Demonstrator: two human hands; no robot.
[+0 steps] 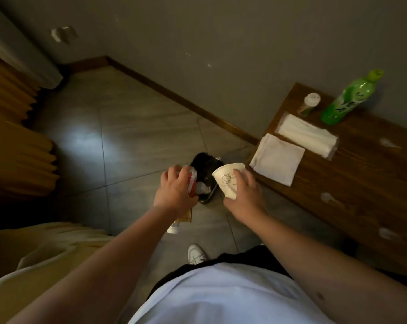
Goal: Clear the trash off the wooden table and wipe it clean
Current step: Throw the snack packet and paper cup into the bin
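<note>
My left hand (174,191) grips a red and white wrapper (192,184) over the left rim of a black trash bin (206,166) on the floor. My right hand (243,195) holds a white paper cup (228,181), tilted with its mouth toward the bin. Crumpled white trash lies inside the bin. The wooden table (366,178) stands to the right. On it lie a folded white cloth (276,159) at the near corner and a white tissue pack (307,135) behind it.
A green bottle (348,100) and a small white-capped jar (309,104) stand at the table's far end by the wall. Pale smears (328,197) mark the tabletop. Yellow curtains (15,146) hang at left. My white shoes (196,253) are on the tiled floor.
</note>
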